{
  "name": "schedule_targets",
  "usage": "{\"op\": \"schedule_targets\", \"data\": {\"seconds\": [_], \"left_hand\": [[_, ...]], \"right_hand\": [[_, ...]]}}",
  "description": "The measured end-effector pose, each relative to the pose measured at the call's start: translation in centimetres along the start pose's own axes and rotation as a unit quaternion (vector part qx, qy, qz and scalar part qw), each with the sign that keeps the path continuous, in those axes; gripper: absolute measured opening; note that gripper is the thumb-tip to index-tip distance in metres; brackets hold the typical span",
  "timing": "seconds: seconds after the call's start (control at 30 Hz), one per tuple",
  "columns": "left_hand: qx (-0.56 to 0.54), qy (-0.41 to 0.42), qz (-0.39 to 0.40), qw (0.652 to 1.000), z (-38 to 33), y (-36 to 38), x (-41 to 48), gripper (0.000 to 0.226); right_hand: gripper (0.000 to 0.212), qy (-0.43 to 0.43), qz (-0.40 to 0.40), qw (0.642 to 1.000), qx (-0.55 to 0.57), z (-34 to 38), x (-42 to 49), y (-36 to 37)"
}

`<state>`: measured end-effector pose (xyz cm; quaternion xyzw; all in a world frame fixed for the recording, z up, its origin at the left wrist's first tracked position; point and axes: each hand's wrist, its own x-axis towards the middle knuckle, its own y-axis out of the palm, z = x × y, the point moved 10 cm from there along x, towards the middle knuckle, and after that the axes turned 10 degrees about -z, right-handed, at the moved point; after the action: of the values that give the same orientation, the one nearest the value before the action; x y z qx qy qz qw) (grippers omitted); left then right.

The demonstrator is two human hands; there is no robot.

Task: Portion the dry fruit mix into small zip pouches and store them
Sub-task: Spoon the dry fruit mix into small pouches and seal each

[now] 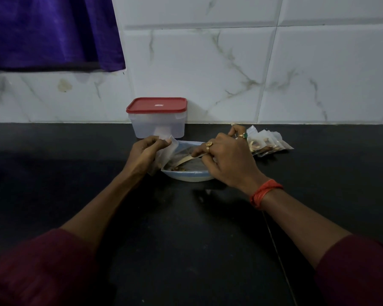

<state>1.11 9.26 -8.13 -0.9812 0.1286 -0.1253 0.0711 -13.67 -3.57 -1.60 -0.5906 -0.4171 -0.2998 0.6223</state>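
The scene is dimly lit. The tiled wall is lit most; the black counter is left nearly featureless. A soft shadow is cast beneath the right hand. Tile joints are tilted toward the edges.

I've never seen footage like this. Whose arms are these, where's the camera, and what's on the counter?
No machine here: a person works bare-handed, filmed by one wide-angle camera worn on the head, looking down. The left hand pinches a small clear zip pouch at the edge of a shallow pale-blue bowl that holds a little dry fruit mix. The right hand grips what looks like a pale spoon. To its right lies a heap of filled clear pouches. By the tiled wall stands a closed translucent plastic box with a red lid. All sit on a black counter.
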Motion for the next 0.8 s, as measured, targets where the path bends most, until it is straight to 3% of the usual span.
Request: {"op": "schedule_targets", "data": {"seconds": [0.2,0.5,0.8], "left_hand": [[-0.017,0.026,-0.013,0.999,-0.3,-0.4,-0.3,0.029],[-0.033,0.054,-0.040,0.997,-1.1,-0.9,-0.8,0.026],[-0.012,0.060,-0.018,0.998,-1.3,-0.4,-1.4,0.028]], "right_hand": [[0.021,0.012,-0.031,0.999,0.015,-0.5,0.2,-1.1],[0.033,-0.022,0.058,0.996,0.060,0.8,-0.5,0.6],[0.021,-0.027,-0.012,0.998,0.052,-0.5,-0.4,-3.3]]}}
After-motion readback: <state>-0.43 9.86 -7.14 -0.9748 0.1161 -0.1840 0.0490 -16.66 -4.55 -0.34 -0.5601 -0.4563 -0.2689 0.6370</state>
